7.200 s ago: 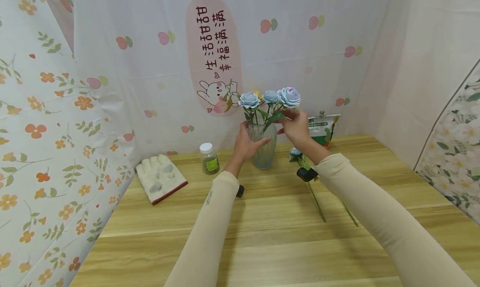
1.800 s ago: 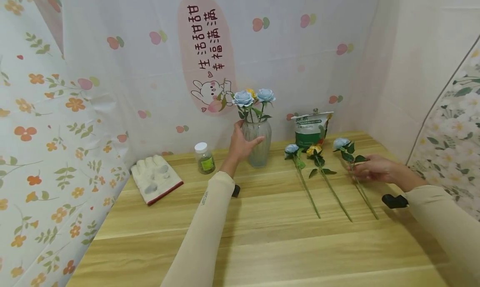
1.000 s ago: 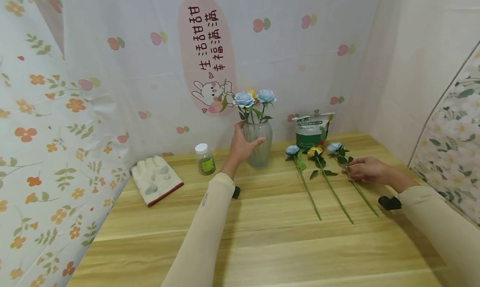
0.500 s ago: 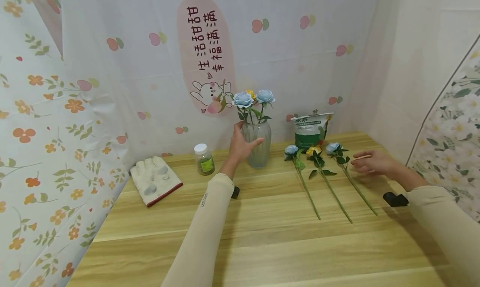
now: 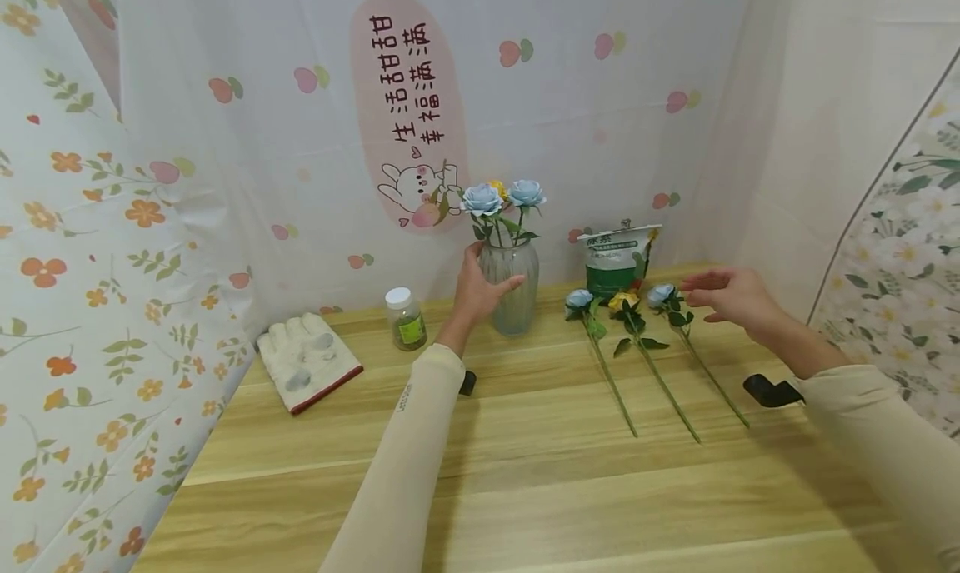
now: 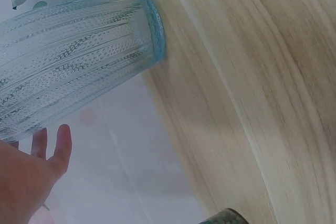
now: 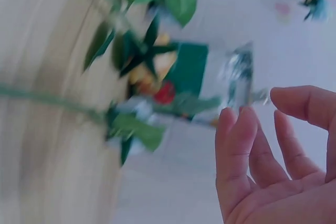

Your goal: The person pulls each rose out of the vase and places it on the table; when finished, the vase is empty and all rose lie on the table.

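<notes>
My left hand (image 5: 480, 294) holds a ribbed, clear glass vase (image 5: 510, 294), thumb across its front and fingers around its far side. The left wrist view shows the ribbed glass vase (image 6: 79, 61) close up, with my fingers at its lower edge. Two blue roses (image 5: 482, 199) and a yellow one stand in it. On the table lie a blue rose (image 5: 579, 301), a yellow rose (image 5: 622, 302) and another blue rose (image 5: 662, 296), stems toward me. My right hand (image 5: 738, 300), holding nothing, hovers beside the rightmost bloom with loosely bent fingers; its fingers (image 7: 239, 135) also show in the right wrist view.
Behind the loose roses stands a green and white pouch (image 5: 615, 261) against the curtain. Left of the vase are a small white-lidded jar (image 5: 406, 319) and a cream work glove (image 5: 307, 361) with a red hem. A patterned curtain (image 5: 300, 181) borders the wooden table (image 5: 525, 490).
One blue rose has gone from the vase to the table's right side. My right hand has let it go and risen slightly off its stem. My left hand keeps its hold on the vase.
</notes>
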The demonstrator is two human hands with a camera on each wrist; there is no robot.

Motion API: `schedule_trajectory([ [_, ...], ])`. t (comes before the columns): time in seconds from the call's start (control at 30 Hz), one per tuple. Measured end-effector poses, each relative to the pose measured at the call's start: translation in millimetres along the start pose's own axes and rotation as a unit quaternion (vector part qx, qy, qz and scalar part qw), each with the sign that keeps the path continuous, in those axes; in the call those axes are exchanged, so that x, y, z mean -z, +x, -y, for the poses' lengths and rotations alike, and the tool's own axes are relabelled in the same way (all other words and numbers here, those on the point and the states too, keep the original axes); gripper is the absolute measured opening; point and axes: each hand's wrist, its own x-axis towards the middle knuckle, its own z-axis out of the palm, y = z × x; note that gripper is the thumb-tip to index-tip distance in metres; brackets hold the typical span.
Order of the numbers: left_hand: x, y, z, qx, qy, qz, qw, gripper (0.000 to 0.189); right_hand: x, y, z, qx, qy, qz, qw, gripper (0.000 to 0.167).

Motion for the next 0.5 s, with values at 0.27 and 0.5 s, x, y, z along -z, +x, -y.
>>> schedule_trajectory([
  [0.27,2.4,0.4,-0.1,-0.002,-0.002,0.000,1.0000,0.102,-37,6.7,30,0.026,0.016,0.000,0.9995,0.042],
  [0.5,0.1,1.1,1.4,-0.003,0.000,0.003,1.0000,0.104,-67,15.0,47,0.040,0.027,0.016,0.9987,0.034],
])
